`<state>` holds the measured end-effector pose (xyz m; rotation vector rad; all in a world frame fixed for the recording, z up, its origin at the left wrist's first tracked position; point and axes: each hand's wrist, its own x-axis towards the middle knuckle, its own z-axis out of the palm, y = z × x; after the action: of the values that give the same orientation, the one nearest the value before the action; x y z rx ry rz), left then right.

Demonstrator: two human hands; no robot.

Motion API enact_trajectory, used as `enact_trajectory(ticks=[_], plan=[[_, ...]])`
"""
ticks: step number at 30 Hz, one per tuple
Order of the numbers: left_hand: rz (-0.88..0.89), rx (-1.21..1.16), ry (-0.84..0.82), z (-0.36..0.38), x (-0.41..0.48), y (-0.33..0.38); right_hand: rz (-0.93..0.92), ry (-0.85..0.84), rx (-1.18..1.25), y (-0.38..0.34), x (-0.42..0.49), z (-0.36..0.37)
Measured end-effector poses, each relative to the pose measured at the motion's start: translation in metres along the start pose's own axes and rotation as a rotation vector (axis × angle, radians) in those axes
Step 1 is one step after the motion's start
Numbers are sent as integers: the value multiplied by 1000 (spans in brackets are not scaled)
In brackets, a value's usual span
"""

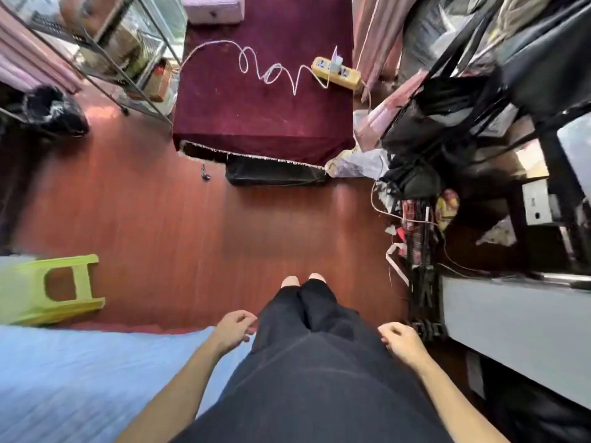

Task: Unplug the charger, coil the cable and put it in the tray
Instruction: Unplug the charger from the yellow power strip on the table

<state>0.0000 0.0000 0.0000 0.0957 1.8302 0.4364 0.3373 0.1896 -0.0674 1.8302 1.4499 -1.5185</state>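
Left hand [235,327] and right hand [401,342] hang loosely curled, holding nothing. Far off, charger [336,60] sits plugged into power strip [335,72]; cable [221,41] sprawls left.

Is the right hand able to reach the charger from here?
Probably not: the right hand hangs by the leg, while the charger sits in the strip far across the floor. Nothing blocks the way, so stepping closer should do.

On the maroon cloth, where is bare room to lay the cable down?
Free: the near half of the maroon cloth, between the white cable loops and the fringed front edge. Crowded: far right, where the yellow power strip holds the charger.
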Motion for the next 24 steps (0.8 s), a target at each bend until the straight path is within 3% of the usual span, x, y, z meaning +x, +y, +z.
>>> enact_trajectory(ticks=[6,18,24], plan=[[-37,-56,60,-9,8,19,18,-8,-68,-29,18,-11],[-144,30,59,-62,37,38,-233,86,34,-226,80,-40],[-102,33,85,-119,83,97,-160,126,44,-263,99,-51]])
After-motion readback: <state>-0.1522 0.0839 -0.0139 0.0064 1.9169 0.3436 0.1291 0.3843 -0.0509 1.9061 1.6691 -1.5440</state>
